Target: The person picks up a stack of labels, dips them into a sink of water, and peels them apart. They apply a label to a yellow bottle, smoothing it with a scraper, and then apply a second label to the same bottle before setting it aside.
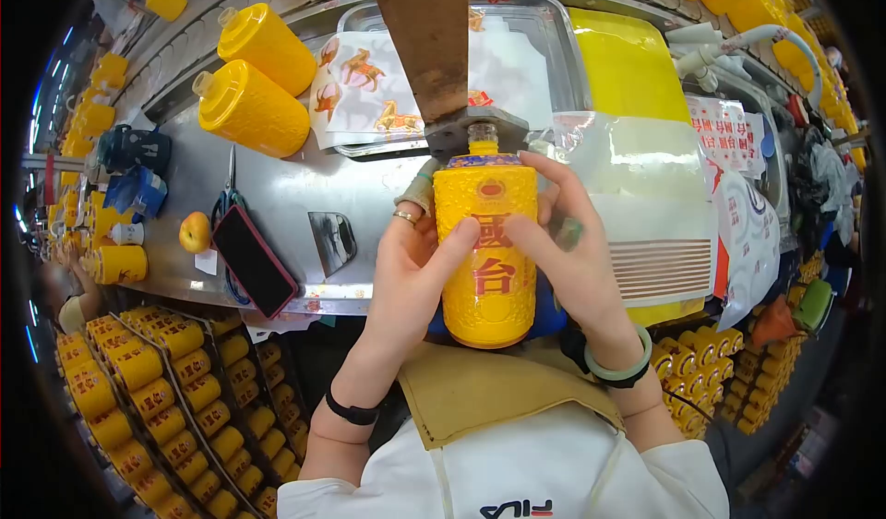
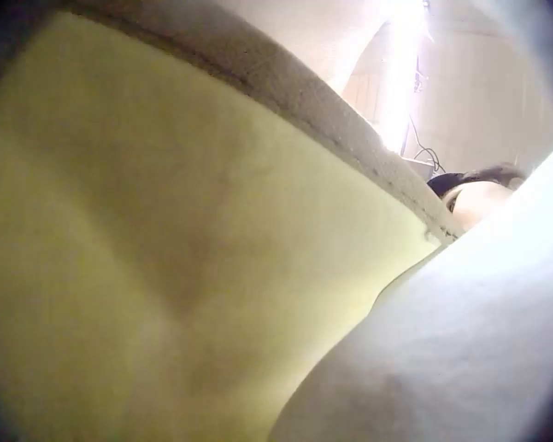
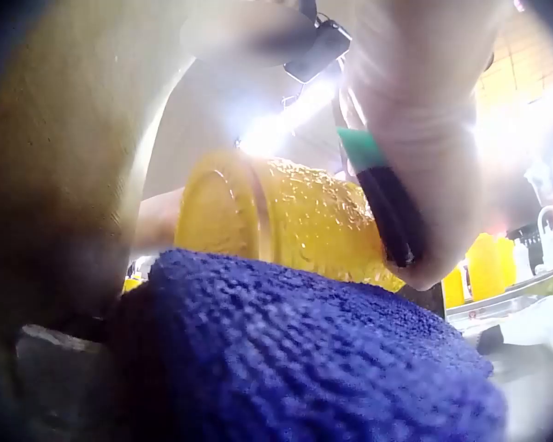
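Observation:
A yellow embossed bottle (image 1: 489,316) with red characters and a clear neck lies along the middle of the head view, neck away from the body. My left hand (image 1: 403,256) grips its left side, thumb on the front. On the opposite side my right hand (image 1: 574,259) holds it, thumb across the label and fingers by the shoulder. The neck is right at a dark metal bracket (image 1: 452,133) under a brown upright beam (image 1: 420,39). In the right wrist view, the bottle's base end lies over a blue towel (image 3: 323,359). Apron and clothing fill the left wrist view.
Two more yellow bottles (image 1: 254,113) lie at the left on the metal table (image 1: 369,187). A phone (image 1: 256,261), scissors (image 1: 231,173) and an apple (image 1: 195,232) are nearer. Horse-printed sheets (image 1: 369,85) lie behind; strip-lined sheets (image 1: 660,270) are at right. Racks of bottles (image 1: 175,390) stand below.

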The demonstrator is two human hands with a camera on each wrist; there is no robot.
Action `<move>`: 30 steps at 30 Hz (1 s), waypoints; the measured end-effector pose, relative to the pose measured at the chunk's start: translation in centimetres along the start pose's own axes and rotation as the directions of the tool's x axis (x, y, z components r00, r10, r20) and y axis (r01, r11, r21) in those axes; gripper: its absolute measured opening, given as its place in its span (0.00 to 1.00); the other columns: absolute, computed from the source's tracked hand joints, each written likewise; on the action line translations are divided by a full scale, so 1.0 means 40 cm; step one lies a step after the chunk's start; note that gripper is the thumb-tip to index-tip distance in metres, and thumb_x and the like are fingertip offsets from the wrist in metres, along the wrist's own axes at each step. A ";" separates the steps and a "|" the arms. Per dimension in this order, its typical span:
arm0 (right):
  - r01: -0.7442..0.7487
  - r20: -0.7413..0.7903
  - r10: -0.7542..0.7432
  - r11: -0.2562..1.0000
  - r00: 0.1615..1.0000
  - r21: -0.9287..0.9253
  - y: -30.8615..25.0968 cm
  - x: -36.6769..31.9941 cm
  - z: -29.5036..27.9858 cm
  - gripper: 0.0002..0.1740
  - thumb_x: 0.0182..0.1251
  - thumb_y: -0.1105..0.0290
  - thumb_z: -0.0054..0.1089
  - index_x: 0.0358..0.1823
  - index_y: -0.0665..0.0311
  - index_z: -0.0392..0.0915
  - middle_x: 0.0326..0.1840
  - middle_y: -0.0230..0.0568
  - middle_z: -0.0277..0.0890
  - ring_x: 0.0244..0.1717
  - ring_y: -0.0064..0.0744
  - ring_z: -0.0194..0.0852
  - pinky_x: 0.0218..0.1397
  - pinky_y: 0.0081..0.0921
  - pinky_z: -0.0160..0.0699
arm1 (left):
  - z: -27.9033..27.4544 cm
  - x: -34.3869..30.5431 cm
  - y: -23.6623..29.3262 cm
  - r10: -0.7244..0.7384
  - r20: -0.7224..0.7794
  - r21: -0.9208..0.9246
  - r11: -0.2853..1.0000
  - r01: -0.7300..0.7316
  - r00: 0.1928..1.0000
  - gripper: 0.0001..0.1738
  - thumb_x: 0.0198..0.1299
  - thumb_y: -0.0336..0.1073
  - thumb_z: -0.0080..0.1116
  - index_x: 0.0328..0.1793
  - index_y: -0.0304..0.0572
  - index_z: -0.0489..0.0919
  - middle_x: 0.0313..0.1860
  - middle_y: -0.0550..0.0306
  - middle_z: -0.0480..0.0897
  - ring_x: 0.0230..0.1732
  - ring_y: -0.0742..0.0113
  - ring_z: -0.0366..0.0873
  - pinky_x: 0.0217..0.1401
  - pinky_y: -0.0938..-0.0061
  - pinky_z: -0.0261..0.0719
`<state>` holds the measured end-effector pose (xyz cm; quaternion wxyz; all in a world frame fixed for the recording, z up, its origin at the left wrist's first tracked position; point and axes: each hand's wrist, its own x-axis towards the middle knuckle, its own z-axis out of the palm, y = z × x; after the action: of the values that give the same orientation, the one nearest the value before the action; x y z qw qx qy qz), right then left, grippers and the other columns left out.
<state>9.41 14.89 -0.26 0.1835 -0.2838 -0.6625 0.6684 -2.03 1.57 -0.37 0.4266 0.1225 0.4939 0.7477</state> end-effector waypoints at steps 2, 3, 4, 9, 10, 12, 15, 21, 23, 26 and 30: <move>-0.002 -0.001 0.002 1.000 1.000 -0.006 -0.004 0.000 0.001 0.33 0.65 0.67 0.72 0.70 0.65 0.69 0.32 0.22 0.64 0.34 0.14 0.59 0.40 0.16 0.60 | 0.004 0.000 0.002 -0.003 -0.006 0.003 1.000 0.003 1.000 0.33 0.71 0.28 0.60 0.78 0.31 0.59 0.69 0.49 0.74 0.69 0.65 0.73 0.73 0.68 0.71; -0.002 0.001 0.002 1.000 1.000 -0.011 -0.006 0.002 0.001 0.34 0.65 0.67 0.72 0.70 0.65 0.69 0.32 0.22 0.65 0.34 0.14 0.59 0.40 0.16 0.60 | 0.004 0.000 0.002 -0.003 -0.015 0.006 1.000 0.003 1.000 0.33 0.71 0.28 0.60 0.78 0.30 0.59 0.69 0.49 0.74 0.69 0.65 0.73 0.73 0.68 0.71; -0.003 0.001 0.003 1.000 1.000 -0.011 -0.006 0.003 0.002 0.34 0.65 0.67 0.72 0.70 0.65 0.69 0.32 0.22 0.65 0.34 0.14 0.59 0.40 0.16 0.60 | 0.004 0.000 0.002 -0.003 -0.015 0.006 1.000 0.003 1.000 0.33 0.71 0.28 0.60 0.78 0.30 0.59 0.69 0.49 0.74 0.69 0.65 0.73 0.73 0.68 0.71; 0.019 0.001 -0.019 0.999 1.000 -0.045 -0.009 0.002 0.002 0.33 0.65 0.67 0.72 0.70 0.65 0.69 0.33 0.23 0.65 0.34 0.14 0.58 0.40 0.15 0.59 | 0.006 -0.002 0.006 -0.001 -0.004 0.024 1.000 0.001 1.000 0.33 0.71 0.29 0.60 0.78 0.31 0.59 0.69 0.48 0.74 0.69 0.65 0.73 0.73 0.68 0.72; 0.019 0.001 -0.019 0.999 1.000 -0.045 -0.008 0.001 0.002 0.33 0.65 0.67 0.72 0.70 0.65 0.69 0.33 0.23 0.65 0.34 0.14 0.58 0.40 0.15 0.59 | 0.006 -0.002 0.005 -0.001 -0.004 0.024 1.000 0.001 1.000 0.33 0.71 0.29 0.60 0.78 0.31 0.59 0.69 0.48 0.74 0.69 0.65 0.73 0.73 0.68 0.72; 0.018 0.002 -0.018 1.000 1.000 -0.018 -0.005 0.001 0.002 0.33 0.66 0.68 0.72 0.70 0.65 0.69 0.33 0.23 0.65 0.34 0.14 0.58 0.40 0.15 0.59 | 0.006 -0.003 0.003 0.006 -0.011 0.012 1.000 -0.006 1.000 0.33 0.71 0.29 0.60 0.78 0.31 0.60 0.68 0.49 0.74 0.68 0.65 0.74 0.72 0.68 0.72; 0.016 0.002 -0.016 1.000 1.000 -0.008 -0.004 0.000 0.003 0.33 0.66 0.68 0.71 0.70 0.65 0.69 0.32 0.23 0.65 0.34 0.14 0.58 0.40 0.15 0.59 | 0.008 -0.003 0.005 -0.001 -0.011 0.012 1.000 0.001 1.000 0.32 0.72 0.29 0.60 0.77 0.32 0.60 0.68 0.49 0.74 0.68 0.66 0.74 0.72 0.68 0.72; -0.031 0.014 0.031 0.998 0.999 0.050 0.000 -0.002 -0.005 0.32 0.68 0.68 0.69 0.71 0.63 0.69 0.32 0.22 0.62 0.36 0.14 0.59 0.43 0.14 0.60 | 0.003 -0.004 0.003 -0.023 -0.013 -0.022 1.000 0.023 1.000 0.32 0.71 0.29 0.60 0.77 0.32 0.61 0.68 0.49 0.75 0.68 0.66 0.73 0.72 0.68 0.71; -0.062 0.016 0.061 0.994 0.998 0.092 -0.008 -0.002 -0.006 0.31 0.69 0.68 0.68 0.71 0.63 0.69 0.32 0.21 0.62 0.36 0.14 0.59 0.44 0.14 0.60 | 0.001 -0.002 0.001 -0.020 -0.017 -0.045 0.999 0.019 1.000 0.33 0.71 0.29 0.60 0.78 0.32 0.60 0.68 0.49 0.75 0.68 0.66 0.73 0.73 0.68 0.71; -0.079 0.011 0.078 0.992 0.997 0.103 -0.008 -0.003 -0.004 0.30 0.70 0.69 0.67 0.71 0.62 0.70 0.32 0.21 0.61 0.37 0.13 0.59 0.44 0.13 0.61 | 0.003 -0.002 -0.001 -0.018 -0.029 -0.036 0.999 0.017 0.999 0.34 0.72 0.30 0.60 0.79 0.32 0.59 0.68 0.49 0.75 0.68 0.66 0.73 0.73 0.68 0.70; -0.068 0.026 0.066 0.992 0.997 0.103 -0.009 -0.003 -0.006 0.29 0.71 0.70 0.66 0.71 0.63 0.70 0.32 0.21 0.61 0.37 0.13 0.59 0.44 0.13 0.61 | 0.001 -0.003 -0.001 -0.027 -0.034 -0.004 1.000 0.026 0.999 0.35 0.71 0.30 0.61 0.80 0.32 0.59 0.68 0.49 0.74 0.69 0.66 0.73 0.73 0.68 0.70</move>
<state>9.59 15.02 0.11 0.1678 -0.2884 -0.6190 0.7110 -1.93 1.51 -0.36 0.4282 0.1024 0.5014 0.7448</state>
